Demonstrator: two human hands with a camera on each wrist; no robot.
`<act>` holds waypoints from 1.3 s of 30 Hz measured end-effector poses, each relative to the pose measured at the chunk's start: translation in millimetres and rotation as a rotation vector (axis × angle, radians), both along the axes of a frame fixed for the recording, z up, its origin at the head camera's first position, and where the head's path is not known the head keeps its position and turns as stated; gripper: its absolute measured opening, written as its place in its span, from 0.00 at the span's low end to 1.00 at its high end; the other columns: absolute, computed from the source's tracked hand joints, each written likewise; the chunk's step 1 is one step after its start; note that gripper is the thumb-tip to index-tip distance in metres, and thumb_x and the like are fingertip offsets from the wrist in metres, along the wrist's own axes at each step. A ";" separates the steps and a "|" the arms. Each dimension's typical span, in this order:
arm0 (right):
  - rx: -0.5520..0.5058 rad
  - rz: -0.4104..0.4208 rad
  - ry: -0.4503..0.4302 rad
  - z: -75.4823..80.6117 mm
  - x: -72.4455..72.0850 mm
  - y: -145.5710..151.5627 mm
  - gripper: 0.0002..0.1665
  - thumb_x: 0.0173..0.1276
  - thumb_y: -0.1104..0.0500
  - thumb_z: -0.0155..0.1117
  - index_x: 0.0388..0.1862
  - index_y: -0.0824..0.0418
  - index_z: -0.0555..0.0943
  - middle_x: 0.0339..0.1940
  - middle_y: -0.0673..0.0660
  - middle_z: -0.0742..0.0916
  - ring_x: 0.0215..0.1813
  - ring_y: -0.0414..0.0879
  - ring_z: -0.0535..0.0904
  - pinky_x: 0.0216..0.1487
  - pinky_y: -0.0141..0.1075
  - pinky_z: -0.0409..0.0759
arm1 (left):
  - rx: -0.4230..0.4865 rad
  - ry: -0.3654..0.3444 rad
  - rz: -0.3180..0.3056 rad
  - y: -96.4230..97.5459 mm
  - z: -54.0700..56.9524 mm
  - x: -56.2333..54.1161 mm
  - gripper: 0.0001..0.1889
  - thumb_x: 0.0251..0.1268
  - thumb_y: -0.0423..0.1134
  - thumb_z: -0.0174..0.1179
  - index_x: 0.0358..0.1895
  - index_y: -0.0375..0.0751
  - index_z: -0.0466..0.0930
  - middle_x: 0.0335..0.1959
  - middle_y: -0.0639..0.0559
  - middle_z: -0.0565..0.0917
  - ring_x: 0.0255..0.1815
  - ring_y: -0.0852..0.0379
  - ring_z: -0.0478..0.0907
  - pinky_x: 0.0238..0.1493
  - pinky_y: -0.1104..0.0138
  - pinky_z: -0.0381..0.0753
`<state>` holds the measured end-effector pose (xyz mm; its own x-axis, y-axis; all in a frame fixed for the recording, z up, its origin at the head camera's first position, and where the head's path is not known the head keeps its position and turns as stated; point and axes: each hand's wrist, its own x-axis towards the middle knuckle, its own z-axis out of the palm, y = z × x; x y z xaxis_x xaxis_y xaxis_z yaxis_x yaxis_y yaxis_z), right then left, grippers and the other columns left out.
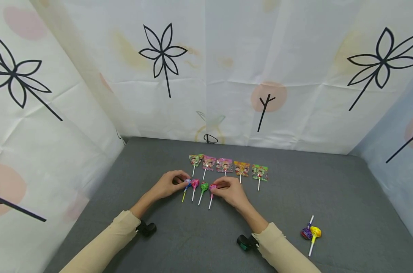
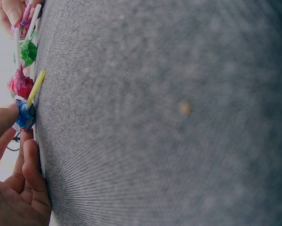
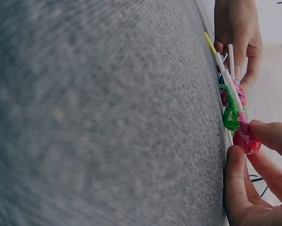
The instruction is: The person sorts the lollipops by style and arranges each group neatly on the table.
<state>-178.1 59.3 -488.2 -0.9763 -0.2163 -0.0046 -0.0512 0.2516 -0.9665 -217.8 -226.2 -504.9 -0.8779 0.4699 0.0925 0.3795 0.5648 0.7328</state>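
My left hand [image 1: 172,184] pinches the head of a blue-wrapped lollipop [image 2: 26,114] with a yellow stick, at the left end of a short row. With thumb and fingers, my right hand [image 1: 228,190] pinches a pink-wrapped lollipop [image 3: 246,141] at the row's right end. Between the hands lie a pinkish-red lollipop [image 1: 194,183], beside the blue one, and a green lollipop [image 1: 204,186]. All their sticks point toward me. In the right wrist view, the left hand and the green lollipop partly hide the blue one.
Behind the row, several lollipops in flat printed packets form another line, from a green packet [image 1: 194,160] to another green packet [image 1: 259,172]. A purple lollipop [image 1: 306,233] and a yellow lollipop [image 1: 316,232] lie right on the grey tabletop [image 1: 193,242]. Patterned white cloth [image 1: 227,45] surrounds the table.
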 end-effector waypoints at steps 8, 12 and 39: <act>0.046 -0.021 0.027 -1.0 -1.4 -2.8 0.11 0.59 0.67 0.79 0.40 0.69 0.87 0.34 0.57 0.89 0.36 0.49 0.86 0.37 0.40 0.83 | -0.004 -0.006 0.004 0.7 1.9 1.1 0.10 0.72 0.36 0.65 0.52 0.42 0.85 0.44 0.53 0.84 0.41 0.57 0.80 0.46 0.58 0.80; 0.070 -0.026 0.029 -2.5 -2.3 -4.4 0.10 0.59 0.67 0.79 0.39 0.67 0.87 0.33 0.56 0.88 0.35 0.47 0.85 0.36 0.40 0.82 | -0.007 -0.009 0.004 0.5 2.3 1.7 0.09 0.72 0.36 0.65 0.52 0.43 0.85 0.44 0.53 0.84 0.41 0.57 0.80 0.46 0.58 0.80; 0.008 0.124 -0.004 13.2 11.4 21.6 0.16 0.65 0.65 0.74 0.48 0.73 0.83 0.42 0.62 0.87 0.42 0.56 0.85 0.41 0.40 0.83 | 0.010 -0.012 0.012 1.4 1.8 1.8 0.09 0.72 0.36 0.66 0.52 0.43 0.85 0.44 0.53 0.85 0.41 0.57 0.81 0.45 0.58 0.81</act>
<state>-166.6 80.9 -475.0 -0.9419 -0.3356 -0.0102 -0.0789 0.2509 -0.9648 -215.9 -224.8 -503.0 -0.8845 0.4585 0.0869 0.3643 0.5619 0.7426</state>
